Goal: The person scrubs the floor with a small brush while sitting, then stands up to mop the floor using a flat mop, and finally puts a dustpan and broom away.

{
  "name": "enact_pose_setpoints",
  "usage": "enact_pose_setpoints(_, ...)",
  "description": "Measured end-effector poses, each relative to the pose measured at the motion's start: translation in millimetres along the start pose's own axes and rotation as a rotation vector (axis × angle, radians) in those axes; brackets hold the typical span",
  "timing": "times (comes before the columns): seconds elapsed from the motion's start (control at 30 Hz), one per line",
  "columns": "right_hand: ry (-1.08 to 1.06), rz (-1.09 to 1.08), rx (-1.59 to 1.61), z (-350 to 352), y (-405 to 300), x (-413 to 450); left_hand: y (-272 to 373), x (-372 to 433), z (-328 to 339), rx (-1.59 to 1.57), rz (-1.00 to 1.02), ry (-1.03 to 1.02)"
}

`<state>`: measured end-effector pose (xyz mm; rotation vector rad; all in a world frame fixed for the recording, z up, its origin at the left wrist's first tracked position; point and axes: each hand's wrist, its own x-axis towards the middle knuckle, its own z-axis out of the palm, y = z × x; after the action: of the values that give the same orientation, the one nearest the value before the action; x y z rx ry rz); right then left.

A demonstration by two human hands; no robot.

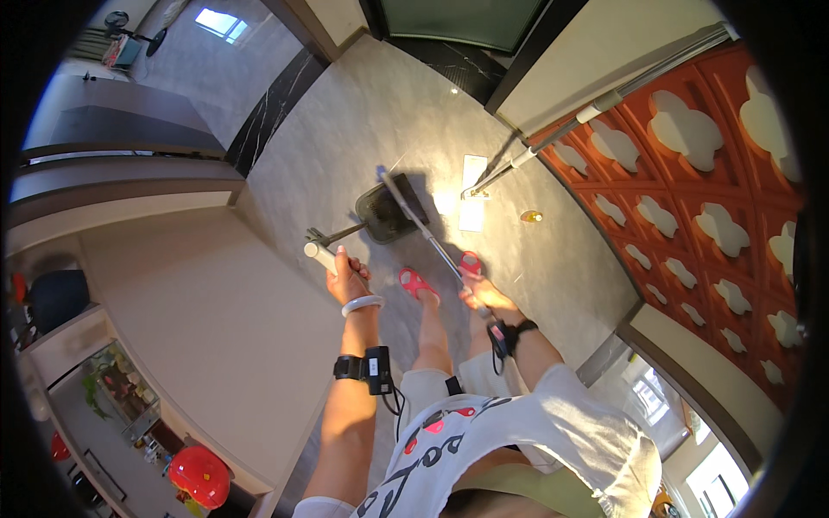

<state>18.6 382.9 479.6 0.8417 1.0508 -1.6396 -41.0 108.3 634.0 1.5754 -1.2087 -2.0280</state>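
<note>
My left hand is closed around the pale end of a long-handled dustpan, thumb along the grip. The dark dustpan lies on the grey floor ahead of my feet, and a comb-like toothed part sits on its handle near my hand. In my right hand is a metal pole, which slants away over the pan's right part. The pole's far end looks blurred, so what it carries cannot be told.
A flat mop with a telescopic pole leans against the wall at the right. A small yellow bottle lies on the floor beside it. An orange lattice panel borders the right; a beige partition borders the left.
</note>
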Motion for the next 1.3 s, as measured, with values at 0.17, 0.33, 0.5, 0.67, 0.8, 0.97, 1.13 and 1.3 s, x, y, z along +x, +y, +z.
enact_pose_setpoints(0.17, -0.122, -0.173, -0.194, -32.2, 38.4, -79.7, 10.5, 9.6, -48.5, 0.020, -0.005, 0.057)
enact_pose_setpoints(0.33, -0.089, 0.079, 0.350, -61.6, 33.5, -136.2, 29.0, 2.4, -108.6, -0.062, -0.021, 0.037)
enact_pose_setpoints(0.5, -0.033, 0.138, 0.865, -65.3, -10.4, -129.1, 49.2, 4.6, -128.9, -0.135, -0.036, 0.057)
enact_pose_setpoints(0.67, -0.313, 0.071, 1.091, -79.0, -8.6, -93.8, 54.2, 14.5, -147.8, -0.171, -0.058, 0.075)
enact_pose_setpoints(0.8, -0.661, -0.105, 0.846, -76.5, -26.7, -59.7, 55.3, 15.8, -163.8, -0.207, -0.037, 0.083)
enact_pose_setpoints(0.97, -0.308, -0.211, 0.424, -39.0, -73.5, -82.4, 54.2, 22.4, -178.5, -0.240, -0.039, 0.216)
enact_pose_setpoints(1.13, -0.433, -0.135, 0.709, -33.5, -160.4, -41.6, 42.0, 33.0, -180.9, -0.279, -0.039, 0.224)
enact_pose_setpoints(1.3, -0.525, 0.090, 0.964, -43.7, -142.6, -18.4, 35.6, 29.0, -184.9, -0.248, -0.041, 0.300)
